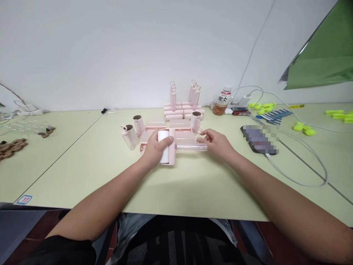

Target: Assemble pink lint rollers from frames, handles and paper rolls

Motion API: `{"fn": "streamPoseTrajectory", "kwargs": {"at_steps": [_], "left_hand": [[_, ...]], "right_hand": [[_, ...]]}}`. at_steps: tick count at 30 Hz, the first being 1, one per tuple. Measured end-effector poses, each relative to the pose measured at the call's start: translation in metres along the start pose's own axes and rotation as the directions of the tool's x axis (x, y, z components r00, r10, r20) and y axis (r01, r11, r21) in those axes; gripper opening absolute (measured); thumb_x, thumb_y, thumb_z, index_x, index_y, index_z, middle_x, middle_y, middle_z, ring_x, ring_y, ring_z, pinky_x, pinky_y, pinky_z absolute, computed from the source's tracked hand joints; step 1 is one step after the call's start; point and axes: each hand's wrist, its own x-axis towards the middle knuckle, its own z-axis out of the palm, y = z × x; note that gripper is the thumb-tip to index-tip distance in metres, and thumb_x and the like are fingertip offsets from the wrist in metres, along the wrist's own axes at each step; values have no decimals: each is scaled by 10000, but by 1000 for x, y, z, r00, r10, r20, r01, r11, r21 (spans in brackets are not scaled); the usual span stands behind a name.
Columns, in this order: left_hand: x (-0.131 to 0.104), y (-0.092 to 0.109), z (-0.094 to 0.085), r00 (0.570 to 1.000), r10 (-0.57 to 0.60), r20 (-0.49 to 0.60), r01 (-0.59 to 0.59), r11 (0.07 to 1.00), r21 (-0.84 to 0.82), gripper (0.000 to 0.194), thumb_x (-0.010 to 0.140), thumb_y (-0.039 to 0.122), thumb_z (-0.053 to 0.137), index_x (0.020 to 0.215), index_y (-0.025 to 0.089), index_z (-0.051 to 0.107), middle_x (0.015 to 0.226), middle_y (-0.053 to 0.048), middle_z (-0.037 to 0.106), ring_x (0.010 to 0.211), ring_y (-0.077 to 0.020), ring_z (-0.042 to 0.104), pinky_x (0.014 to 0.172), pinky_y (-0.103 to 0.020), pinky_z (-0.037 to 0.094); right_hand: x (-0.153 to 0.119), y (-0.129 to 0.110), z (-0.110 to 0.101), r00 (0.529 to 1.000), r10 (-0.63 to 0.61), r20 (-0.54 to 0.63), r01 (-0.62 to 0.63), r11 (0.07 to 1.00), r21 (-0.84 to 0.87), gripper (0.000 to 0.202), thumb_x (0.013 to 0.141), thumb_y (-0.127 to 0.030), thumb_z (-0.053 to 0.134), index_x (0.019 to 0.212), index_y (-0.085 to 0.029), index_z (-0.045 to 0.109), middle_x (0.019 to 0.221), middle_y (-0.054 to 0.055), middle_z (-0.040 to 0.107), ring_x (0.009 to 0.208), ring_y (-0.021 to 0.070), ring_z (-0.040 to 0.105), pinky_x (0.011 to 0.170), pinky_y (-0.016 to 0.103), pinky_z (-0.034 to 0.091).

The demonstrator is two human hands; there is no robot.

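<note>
My left hand (155, 148) is wrapped round a pink lint roller (172, 152) with a white paper roll, its thumb pressed on the pink cover. From the roller a clear pinkish handle (191, 147) sticks out to the right. Close behind the handle's end is my right hand (217, 143), its fingers bent and slightly apart, with nothing visible between them. Beyond both hands lie pink open cases (182, 137), partly covered by the roller. Pink roller parts with brown-cored rolls stand at left (130, 138) and at right (196, 121).
Pink handles with loops (173, 98) stand upright on stacked pink cases (174, 115) by the wall. A drink bottle (223, 101), a phone (257, 140) on a white cable and neon yellow pieces (303, 129) are to the right. Brown pieces (13, 147) lie far left.
</note>
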Motion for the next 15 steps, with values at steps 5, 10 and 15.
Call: {"fn": "streamPoseTrajectory", "kwargs": {"at_steps": [5, 10, 15], "left_hand": [[1, 3, 0, 1000, 20, 15, -19, 998, -59, 402, 699, 361, 741, 962, 203, 482, 746, 9, 626, 583, -157, 617, 509, -268, 494], [3, 3, -1, 999, 39, -21, -41, 996, -73, 382, 699, 366, 734, 944, 194, 498, 709, 9, 629, 556, -146, 603, 501, -254, 474], [7, 0, -3, 997, 43, -60, -51, 989, -140, 380, 705, 346, 730, 969, 196, 501, 727, 14, 638, 600, -150, 629, 558, -266, 496]], "right_hand": [[5, 6, 11, 997, -60, 51, 66, 989, -129, 162, 731, -295, 646, 661, -203, 532, 628, -7, 579, 606, 153, 496, 560, 263, 331], [-1, -6, -2, 999, 32, -7, -23, 845, 534, 290, 756, -434, 686, 683, -213, 514, 598, -25, 587, 518, 137, 539, 516, 271, 435], [-16, -24, -9, 997, -43, 61, -34, 470, 882, 327, 689, -396, 816, 686, -208, 548, 743, -30, 648, 617, 128, 627, 527, 257, 535]]}}
